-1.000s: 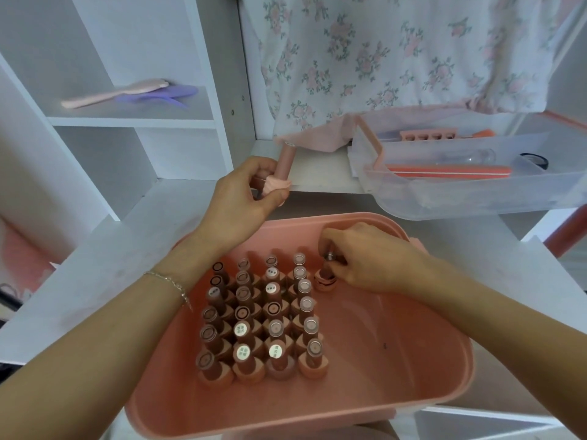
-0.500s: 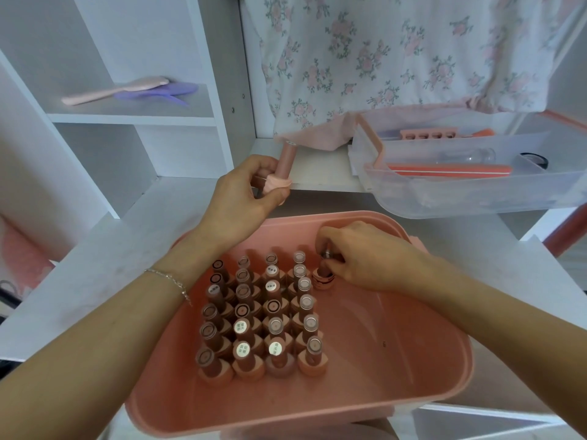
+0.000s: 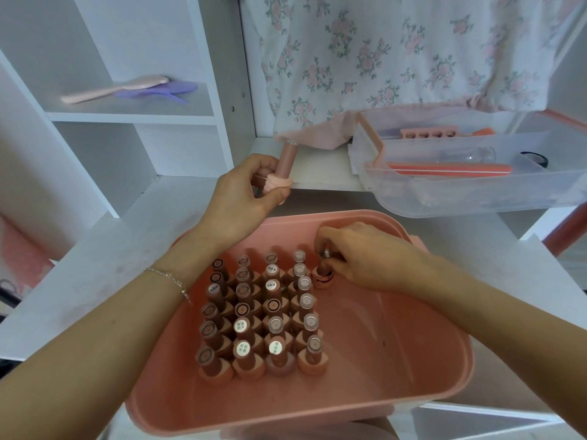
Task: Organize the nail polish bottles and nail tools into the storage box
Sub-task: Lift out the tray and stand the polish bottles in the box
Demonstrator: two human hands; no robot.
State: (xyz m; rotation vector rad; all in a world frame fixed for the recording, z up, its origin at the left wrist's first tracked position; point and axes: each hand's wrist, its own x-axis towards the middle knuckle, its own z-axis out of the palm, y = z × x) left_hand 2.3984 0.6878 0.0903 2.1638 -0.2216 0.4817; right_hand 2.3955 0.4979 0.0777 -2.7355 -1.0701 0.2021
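A pink storage box (image 3: 413, 369) lies in front of me with several pink nail polish bottles (image 3: 260, 315) standing in neat rows on its left side. My right hand (image 3: 359, 255) pinches the cap of one more bottle (image 3: 323, 276), which stands on the box floor at the far end of a new row. Above the box's far rim, my left hand (image 3: 238, 201) grips another pink bottle (image 3: 284, 168) by its base, tilted to the right.
A clear plastic tray (image 3: 476, 198) at the right holds an orange nail file (image 3: 451, 169), a pink toe separator (image 3: 428, 132) and small jars. A floral cloth (image 3: 381, 58) hangs behind. A pink brush (image 3: 111, 89) and a purple tool (image 3: 158, 90) lie on a white shelf.
My right hand has shifted the bottle a little farther back on the box floor. My left hand has kept still with its bottle.
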